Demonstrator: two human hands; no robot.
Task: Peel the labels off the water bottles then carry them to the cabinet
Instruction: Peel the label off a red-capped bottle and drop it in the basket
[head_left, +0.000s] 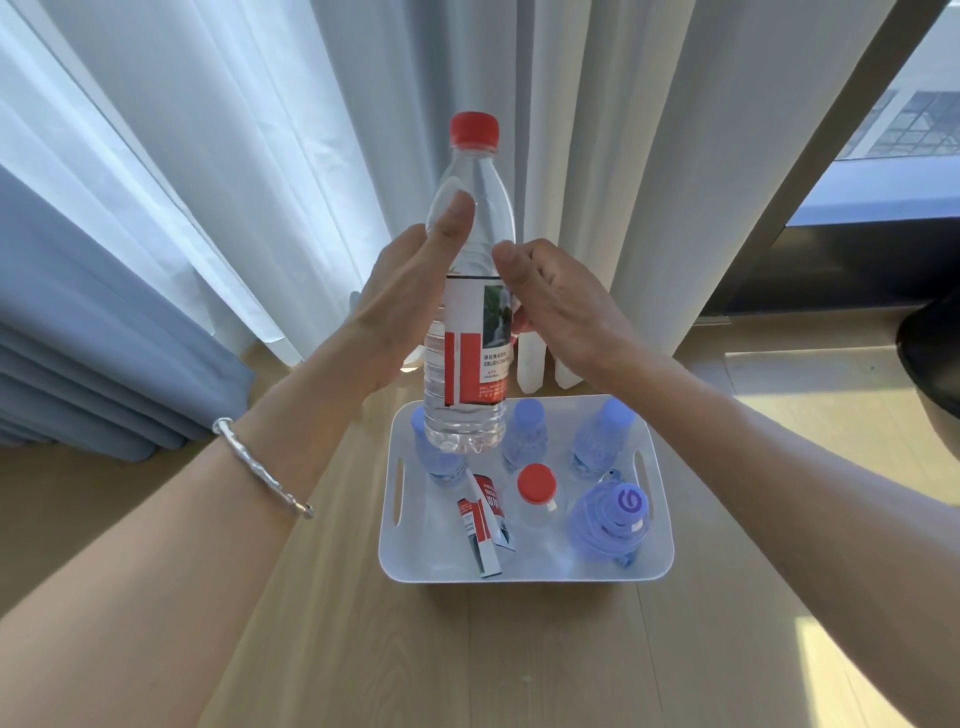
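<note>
I hold a clear water bottle (470, 291) with a red cap upright above the white basket (524, 571). A red and white label (475, 343) still wraps its middle. My left hand (410, 296) grips the bottle's left side, thumb up on its shoulder. My right hand (550, 296) is on the right side, fingertips at the label's edge. In the basket stand three blue-capped bottles (527, 434), a bare red-capped bottle (537, 493) and a larger blue bottle (610, 519). A peeled label (483, 525) lies among them.
The basket sits on a wooden floor (519, 649). White sheer curtains (260, 156) and blue drapes (78, 312) hang behind. A window (914, 124) is at the right, with a dark round object (935, 358) at the right edge.
</note>
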